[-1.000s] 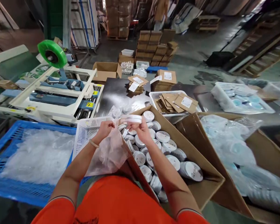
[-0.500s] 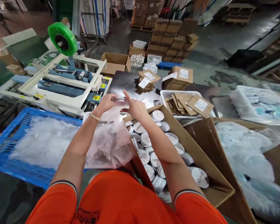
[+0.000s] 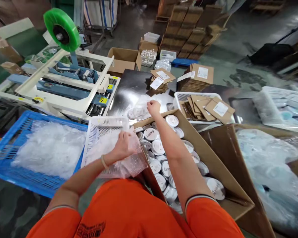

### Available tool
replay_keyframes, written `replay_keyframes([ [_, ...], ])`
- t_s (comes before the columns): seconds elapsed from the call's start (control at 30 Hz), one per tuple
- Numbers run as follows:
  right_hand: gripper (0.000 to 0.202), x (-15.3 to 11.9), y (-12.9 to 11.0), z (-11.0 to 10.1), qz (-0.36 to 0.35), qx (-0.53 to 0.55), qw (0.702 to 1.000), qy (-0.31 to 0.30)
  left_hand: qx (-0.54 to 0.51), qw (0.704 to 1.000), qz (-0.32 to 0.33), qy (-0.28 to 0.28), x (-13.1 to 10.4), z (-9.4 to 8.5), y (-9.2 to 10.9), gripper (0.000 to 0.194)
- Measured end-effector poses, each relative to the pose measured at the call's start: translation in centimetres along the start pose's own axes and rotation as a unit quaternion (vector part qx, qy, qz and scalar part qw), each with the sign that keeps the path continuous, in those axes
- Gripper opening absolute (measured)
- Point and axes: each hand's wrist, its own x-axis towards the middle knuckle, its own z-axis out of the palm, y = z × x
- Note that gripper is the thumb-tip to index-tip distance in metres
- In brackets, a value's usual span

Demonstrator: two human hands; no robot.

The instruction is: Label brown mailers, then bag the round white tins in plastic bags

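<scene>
My left hand [image 3: 123, 146] has its fingers curled on a pinkish bubble wrap bag [image 3: 134, 162], at the top of a pile of such bags in a white perforated basket [image 3: 91, 145]. My right hand [image 3: 154, 107] is closed beyond the front of a cardboard box [image 3: 201, 148], above translucent wrapped items [image 3: 139, 107] on the dark metal table [image 3: 129, 82]. Whatever lies in its fingers is hidden. Several round white-lidded tins [image 3: 151, 134] with black lettering fill the box under my right forearm.
A blue crate [image 3: 5, 165] of clear plastic bags stands at left, below a taping machine with a green tape roll [image 3: 62, 29]. Flat cardboard mailers [image 3: 220, 109] lie in a white basket at right. Another carton [image 3: 225, 148] holds plastic-wrapped goods.
My hands, together over the table around a round tin, have parted. The left came back and down onto the bubble wrap; the right moved slightly right and closed. The tin is out of my left hand.
</scene>
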Motion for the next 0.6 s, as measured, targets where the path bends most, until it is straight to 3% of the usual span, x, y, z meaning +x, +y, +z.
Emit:
replay_keyframes([
  [0.03, 0.024, 0.0, 0.8, -0.1, 0.039, -0.022, 0.999, -0.015, 0.003, 0.999, -0.040, 0.000, -2.3, 1.7, -0.4, 0.079],
  [0.07, 0.021, -0.2, 1.4, -0.3, 0.069, -0.042, 0.996, -0.029, -0.016, 0.997, -0.080, 0.015, -3.9, 3.1, -0.8, 0.071],
  [0.13, 0.023, -1.2, 2.1, -0.8, 0.072, -0.055, 0.995, -0.029, -0.082, 0.985, -0.136, 0.061, -4.8, 4.1, -1.6, 0.038],
  [0.2, 0.038, -2.9, 1.8, -1.3, 0.028, -0.019, 0.999, -0.002, -0.177, 0.964, -0.171, 0.104, -3.5, 2.7, -2.1, 0.016],
  [0.27, 0.048, -5.3, 1.0, -1.6, -0.018, 0.089, 0.996, 0.002, -0.282, 0.930, -0.197, 0.129, -1.4, -0.3, -2.3, 0.022],
  [0.3, 0.053, -6.8, 0.4, -1.7, -0.030, 0.167, 0.985, -0.026, -0.346, 0.904, -0.212, 0.137, -0.4, -1.9, -2.3, 0.029],
  [0.37, 0.064, -10.1, -0.7, -1.7, -0.022, 0.325, 0.935, -0.139, -0.458, 0.847, -0.232, 0.140, 0.8, -4.8, -1.9, 0.040],
  [0.43, 0.072, -13.5, -1.5, -1.6, 0.012, 0.437, 0.858, -0.270, -0.537, 0.796, -0.244, 0.139, 1.4, -6.4, -1.2, 0.043],
  [0.53, 0.060, -17.0, -2.3, -1.3, 0.087, 0.518, 0.771, -0.360, -0.561, 0.776, -0.252, 0.142, 1.7, -6.3, -0.5, 0.039],
  [0.6, 0.052, -18.1, -2.5, -1.0, 0.127, 0.543, 0.754, -0.348, -0.541, 0.785, -0.268, 0.140, 1.9, -5.4, -0.4, 0.038],
])
